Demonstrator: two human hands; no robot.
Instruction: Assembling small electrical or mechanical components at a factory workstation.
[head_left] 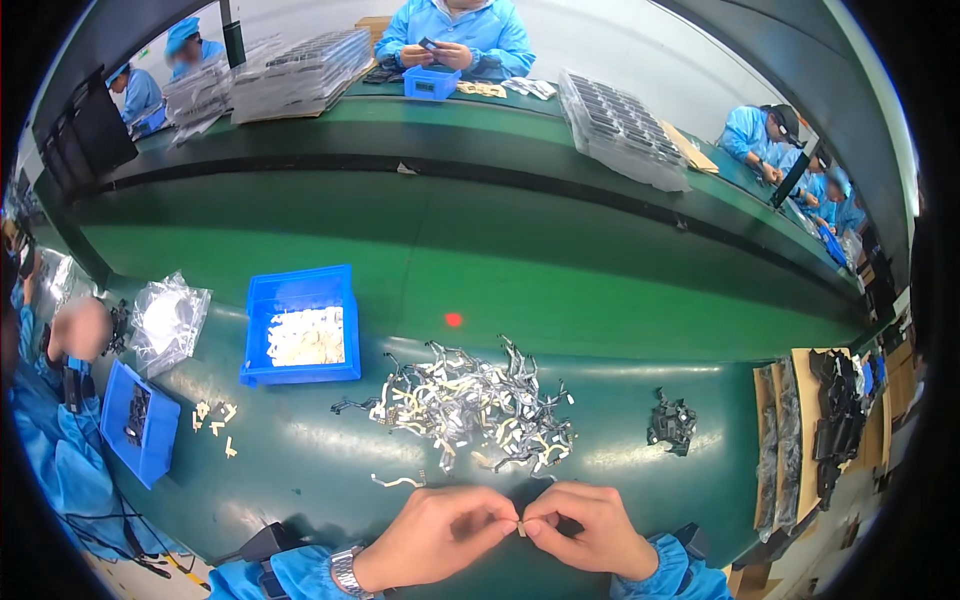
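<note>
My left hand (440,535) and my right hand (585,530) meet near the front edge of the bench, fingertips almost touching. Both pinch a tiny beige piece (521,530) between thumb and forefinger; most of it is hidden by the fingers, so its kind does not show. Just beyond them lies a loose heap of small white, cream and dark ribbon-like strips (475,405). One single pale strip (398,481) rests apart from the heap, beside my left hand. A metal watch band (347,572) circles my left wrist.
A blue bin (255,330) with cream pieces stands beyond left; a second blue bin (160,440) holds dark parts. Small cream pieces (215,418) lie between. A black parts pile (672,422) and cardboard trays (800,440) are right. A co-worker's sleeve (60,480) is at left.
</note>
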